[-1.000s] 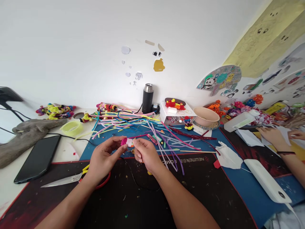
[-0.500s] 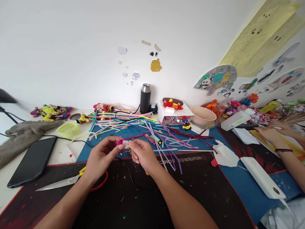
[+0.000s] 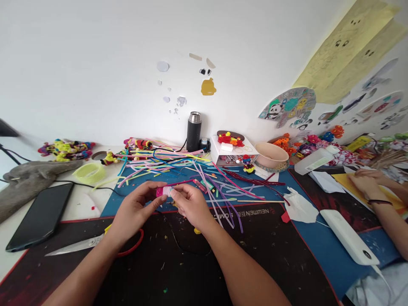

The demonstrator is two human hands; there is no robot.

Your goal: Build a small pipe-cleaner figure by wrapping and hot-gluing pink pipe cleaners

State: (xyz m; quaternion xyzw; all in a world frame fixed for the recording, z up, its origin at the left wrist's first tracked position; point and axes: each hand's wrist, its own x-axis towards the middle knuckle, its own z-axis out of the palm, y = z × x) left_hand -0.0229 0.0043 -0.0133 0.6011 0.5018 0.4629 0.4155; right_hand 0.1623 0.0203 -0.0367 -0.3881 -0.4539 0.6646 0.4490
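My left hand (image 3: pixel 135 210) and my right hand (image 3: pixel 189 204) meet over the dark desk mat (image 3: pixel 197 272), fingers pinched together. Between the fingertips sits a small pink and white pipe-cleaner piece (image 3: pixel 164 191), with a magenta stem running off to the right. Both hands grip it, the left from the left side, the right from the right and above. A spread of loose coloured pipe cleaners (image 3: pixel 178 165) lies just beyond the hands. Scissors (image 3: pixel 79 244) with a red handle lie under my left wrist.
A black phone (image 3: pixel 40 216) lies at the left, a yellow tape roll (image 3: pixel 89 172) behind it. A black flask (image 3: pixel 194 131), a white box (image 3: pixel 232 148) and a bowl (image 3: pixel 272 155) stand at the back. Another person's hands (image 3: pixel 366 182) work at the right, near a white power bank (image 3: pixel 349 238).
My right fingers have shifted closer over the pink piece, covering more of it. The view has drifted slightly. The other person's hands at the right have moved a little.
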